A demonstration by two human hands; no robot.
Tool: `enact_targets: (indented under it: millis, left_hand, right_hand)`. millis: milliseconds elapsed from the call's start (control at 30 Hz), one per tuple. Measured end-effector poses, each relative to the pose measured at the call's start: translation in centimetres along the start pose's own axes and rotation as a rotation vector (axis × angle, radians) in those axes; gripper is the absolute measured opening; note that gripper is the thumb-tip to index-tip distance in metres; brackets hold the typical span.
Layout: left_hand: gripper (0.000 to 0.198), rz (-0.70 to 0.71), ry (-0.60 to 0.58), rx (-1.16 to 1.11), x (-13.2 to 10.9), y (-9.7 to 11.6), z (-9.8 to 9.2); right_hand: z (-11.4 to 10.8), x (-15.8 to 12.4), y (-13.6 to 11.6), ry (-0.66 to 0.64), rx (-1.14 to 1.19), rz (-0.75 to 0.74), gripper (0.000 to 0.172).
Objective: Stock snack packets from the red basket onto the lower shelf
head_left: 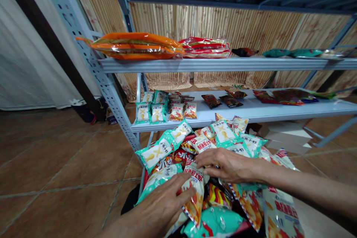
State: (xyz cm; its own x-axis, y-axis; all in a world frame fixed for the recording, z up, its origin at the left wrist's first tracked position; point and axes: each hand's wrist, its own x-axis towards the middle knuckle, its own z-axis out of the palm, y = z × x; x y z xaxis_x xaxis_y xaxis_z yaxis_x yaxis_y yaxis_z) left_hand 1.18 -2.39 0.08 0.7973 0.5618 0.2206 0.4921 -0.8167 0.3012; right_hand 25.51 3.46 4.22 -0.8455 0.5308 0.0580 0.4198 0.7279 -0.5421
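Note:
A heap of small snack packets, teal-and-white and red-and-white, fills a container below me. My left hand lies on the heap at the lower centre, fingers stretched out and touching a red-and-white packet. My right hand reaches in from the right and rests flat on the packets at the middle of the heap, fingers spread. Neither hand has a packet lifted.
A grey metal rack stands ahead. Its lower shelf carries rows of the same small packets at the left and dark packets further right. The upper shelf bears large orange and red bags. Brown tiled floor spreads to the left.

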Motion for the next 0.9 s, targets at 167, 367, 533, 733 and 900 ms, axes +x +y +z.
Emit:
enact_targets:
  millis: [167, 367, 533, 733, 900]
  left_hand:
    - [0.032, 0.023, 0.02, -0.066, 0.4, -0.4, -0.5]
    - [0.028, 0.071, 0.034, -0.094, 0.5, -1.2, -0.6]
    - [0.027, 0.08, 0.181, -0.132, 0.0, -1.5, -1.2]
    - [0.027, 0.034, 0.427, -0.041, -1.1, -0.9, -2.7]
    - [0.04, 0.154, 0.404, 0.107, -1.4, -0.3, -1.3]
  right_hand:
    - [-0.1, -0.2, -0.1, 0.048, -0.001, 0.021, 0.027]
    - [0.0, -0.3, 0.3, 0.158, 0.013, 0.061, 0.029]
    - [-0.1, -0.2, 0.9, 0.319, 0.118, 0.204, 0.026]
    - [-0.5, -0.1, 1.7, 0.458, 0.483, 0.397, 0.033]
    - [-0.1, 0.1, 0.6, 0.301, 0.997, 0.526, 0.041]
